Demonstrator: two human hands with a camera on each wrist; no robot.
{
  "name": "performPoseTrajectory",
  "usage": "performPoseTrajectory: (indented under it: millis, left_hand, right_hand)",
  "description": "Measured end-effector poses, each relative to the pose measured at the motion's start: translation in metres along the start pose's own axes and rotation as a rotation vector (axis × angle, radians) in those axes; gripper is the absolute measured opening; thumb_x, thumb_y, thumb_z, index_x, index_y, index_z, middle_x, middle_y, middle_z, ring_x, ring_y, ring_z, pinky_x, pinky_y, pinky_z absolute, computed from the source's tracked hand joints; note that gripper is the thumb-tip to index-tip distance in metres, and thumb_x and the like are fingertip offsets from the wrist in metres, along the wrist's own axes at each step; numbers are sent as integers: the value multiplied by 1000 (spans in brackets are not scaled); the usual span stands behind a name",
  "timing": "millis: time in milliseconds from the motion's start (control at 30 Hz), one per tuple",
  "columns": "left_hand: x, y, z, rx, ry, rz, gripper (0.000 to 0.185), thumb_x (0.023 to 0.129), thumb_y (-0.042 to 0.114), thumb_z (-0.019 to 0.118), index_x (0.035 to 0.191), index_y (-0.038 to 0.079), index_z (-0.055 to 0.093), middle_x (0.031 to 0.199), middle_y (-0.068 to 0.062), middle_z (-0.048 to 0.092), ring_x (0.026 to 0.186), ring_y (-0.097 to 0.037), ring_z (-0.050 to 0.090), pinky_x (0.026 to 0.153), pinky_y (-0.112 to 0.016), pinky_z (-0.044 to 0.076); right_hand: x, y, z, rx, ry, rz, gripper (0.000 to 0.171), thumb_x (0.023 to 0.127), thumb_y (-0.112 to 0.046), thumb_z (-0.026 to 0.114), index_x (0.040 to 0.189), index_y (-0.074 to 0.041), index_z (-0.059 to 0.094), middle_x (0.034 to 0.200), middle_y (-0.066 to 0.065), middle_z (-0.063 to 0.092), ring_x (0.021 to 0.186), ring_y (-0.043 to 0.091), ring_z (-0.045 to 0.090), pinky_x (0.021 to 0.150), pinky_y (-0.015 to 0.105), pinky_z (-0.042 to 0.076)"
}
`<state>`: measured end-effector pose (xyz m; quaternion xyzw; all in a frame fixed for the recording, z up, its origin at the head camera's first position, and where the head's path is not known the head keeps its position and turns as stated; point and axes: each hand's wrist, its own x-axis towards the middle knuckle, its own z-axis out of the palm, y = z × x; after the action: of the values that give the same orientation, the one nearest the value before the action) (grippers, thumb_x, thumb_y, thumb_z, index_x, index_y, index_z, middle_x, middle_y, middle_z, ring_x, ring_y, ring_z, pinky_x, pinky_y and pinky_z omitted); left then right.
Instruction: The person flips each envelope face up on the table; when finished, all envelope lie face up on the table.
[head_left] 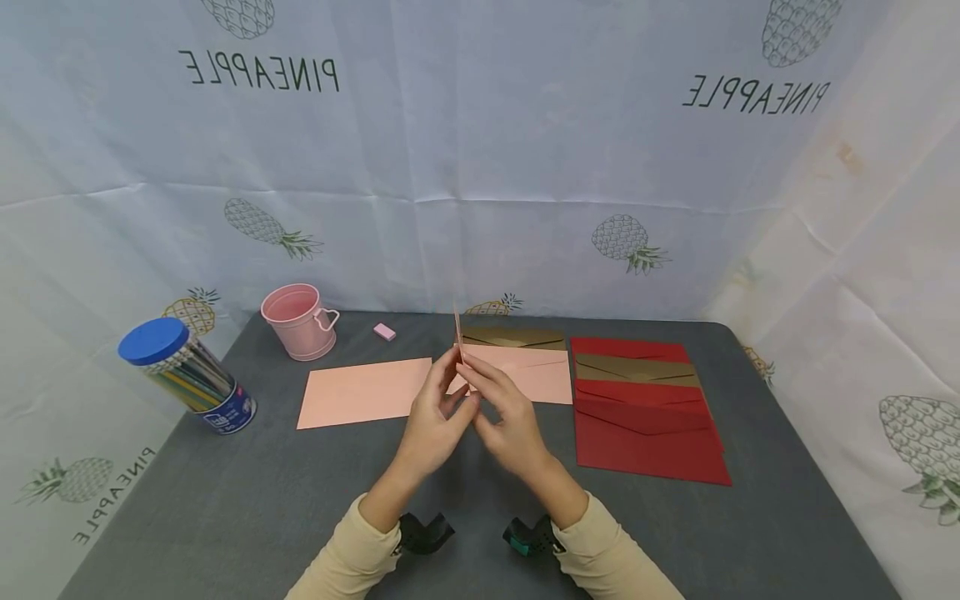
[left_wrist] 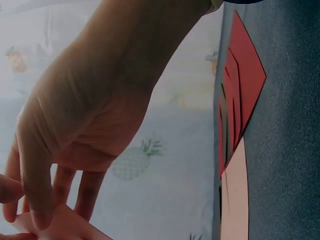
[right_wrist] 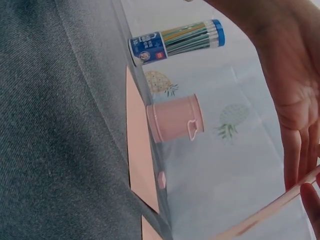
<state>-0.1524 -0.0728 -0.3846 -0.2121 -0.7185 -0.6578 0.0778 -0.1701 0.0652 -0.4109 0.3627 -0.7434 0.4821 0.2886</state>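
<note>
A pink envelope point(head_left: 458, 327) stands raised between both hands, seen nearly edge-on from the head. My left hand point(head_left: 433, 427) pinches it from the left, and my right hand point(head_left: 513, 423) grips it from the other side with fingertips and thumb. In the left wrist view, fingers lie against a corner of the envelope point(left_wrist: 62, 222). Its thin edge point(right_wrist: 270, 207) crosses the lower right of the right wrist view. Beneath and behind the hands, another pink envelope point(head_left: 536, 375) lies partly covering a gold envelope point(head_left: 517, 337).
A flat pink envelope point(head_left: 360, 394) lies to the left. Several overlapping red envelopes point(head_left: 652, 450) and a gold one point(head_left: 637, 370) lie to the right. Toward the back left stand a pink bucket point(head_left: 303, 329), an eraser point(head_left: 385, 332) and a blue-lidded tub of pencils point(head_left: 227, 412).
</note>
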Motion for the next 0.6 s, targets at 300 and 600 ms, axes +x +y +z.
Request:
performPoseTrajectory:
  millis: [300,600]
  left_hand:
    - [-1,-6,-2,-95,97,22,55,94,-5,51,144,-4,28,142,-23,38,134,-33,40,93,-31,50]
    - [-1,-13,-11,-140,128,31,48,93,-11,44,139,-8,33,140,-27,43,130,-35,45,98,-28,45]
  right_hand:
    - [0,-2,-2,5,-56,-51,61,76,10,69,134,-2,52,133,15,56,116,26,55,95,33,48]
    - [-6,5,-13,82,-70,69,65,77,3,74,137,0,47,132,17,55,119,27,55,90,41,53]
